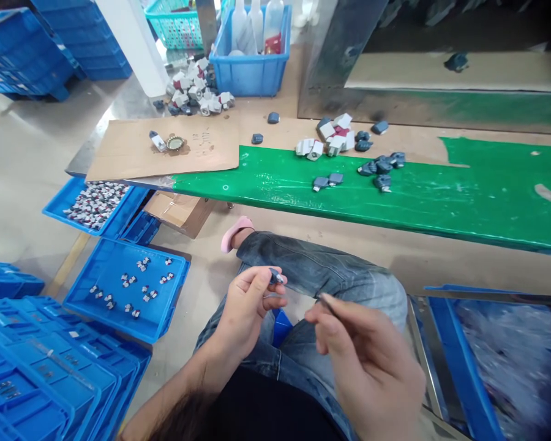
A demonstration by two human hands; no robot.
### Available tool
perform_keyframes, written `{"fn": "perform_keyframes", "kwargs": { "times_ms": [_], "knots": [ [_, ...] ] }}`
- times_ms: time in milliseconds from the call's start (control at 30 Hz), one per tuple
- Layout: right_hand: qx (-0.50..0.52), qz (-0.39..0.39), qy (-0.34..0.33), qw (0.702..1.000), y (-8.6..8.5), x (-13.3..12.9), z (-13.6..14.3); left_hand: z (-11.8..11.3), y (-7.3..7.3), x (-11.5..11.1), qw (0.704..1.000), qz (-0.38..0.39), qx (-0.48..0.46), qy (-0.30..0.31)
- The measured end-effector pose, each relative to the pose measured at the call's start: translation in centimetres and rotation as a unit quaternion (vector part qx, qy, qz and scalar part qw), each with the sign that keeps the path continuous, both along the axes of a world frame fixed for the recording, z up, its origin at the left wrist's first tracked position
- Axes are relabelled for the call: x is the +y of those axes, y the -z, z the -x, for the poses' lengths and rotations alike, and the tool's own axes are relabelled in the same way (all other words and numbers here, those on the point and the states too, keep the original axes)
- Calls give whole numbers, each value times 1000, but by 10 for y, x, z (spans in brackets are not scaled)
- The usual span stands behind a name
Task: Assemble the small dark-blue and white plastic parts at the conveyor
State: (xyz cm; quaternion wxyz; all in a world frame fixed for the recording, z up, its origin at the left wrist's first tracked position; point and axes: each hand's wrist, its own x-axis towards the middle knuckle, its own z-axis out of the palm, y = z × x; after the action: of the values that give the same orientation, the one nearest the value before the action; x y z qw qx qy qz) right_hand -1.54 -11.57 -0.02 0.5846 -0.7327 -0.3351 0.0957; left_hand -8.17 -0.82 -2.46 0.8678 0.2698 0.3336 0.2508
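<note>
Above my lap, my left hand (pixel 248 306) pinches a small dark blue-grey plastic part (pixel 274 277) between thumb and fingertips. A pale tip on that part points to the right. My right hand (pixel 367 355) is a little lower and to the right, slightly blurred. Its thumb and fingers close on a thin dark tool (pixel 331 306), mostly hidden by the fingers, so its kind is unclear. The tool and the part are apart. On the green bench top (pixel 275 187) lie similar dark parts (pixel 382 164) and a small pile of white-and-red parts (pixel 336 136).
A cardboard sheet (pixel 133 147) on the bench bears a metal cap-like dish (pixel 175 144). Behind it are a heap of parts (pixel 195 86) and a blue basket of bottles (pixel 250 73). Blue trays (pixel 123 288) stand at left, a blue crate with plastic bags (pixel 468 361) at right.
</note>
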Motion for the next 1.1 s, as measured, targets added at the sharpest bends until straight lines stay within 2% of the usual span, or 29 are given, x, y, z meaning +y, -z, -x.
{"fn": "perform_keyframes", "kwargs": {
  "times_ms": [67, 267, 433, 667, 933, 1100],
  "knots": [
    [-5, 19, 27, 999, 6, -1, -2, 3, -2, 1, 1000, 3, -7, -20],
    [-2, 55, 0, 998, 16, 3, 5, 7, -13, -7, 998, -48, -41, 19],
    [4, 16, 13, 1000, 13, 8, 9, 8, -15, -13, 992, -98, -71, 30],
    [-18, -8, 10, 1000, 13, 6, 8, 9, -13, -16, 990, -122, -57, 39],
    [48, -47, 14, 998, 5, 8, 12, 9, -12, -16, 981, -184, -48, 39],
    [152, -98, -17, 983, 5, 9, 12, 9, -11, -13, 978, -196, -54, 50]
  ]
}}
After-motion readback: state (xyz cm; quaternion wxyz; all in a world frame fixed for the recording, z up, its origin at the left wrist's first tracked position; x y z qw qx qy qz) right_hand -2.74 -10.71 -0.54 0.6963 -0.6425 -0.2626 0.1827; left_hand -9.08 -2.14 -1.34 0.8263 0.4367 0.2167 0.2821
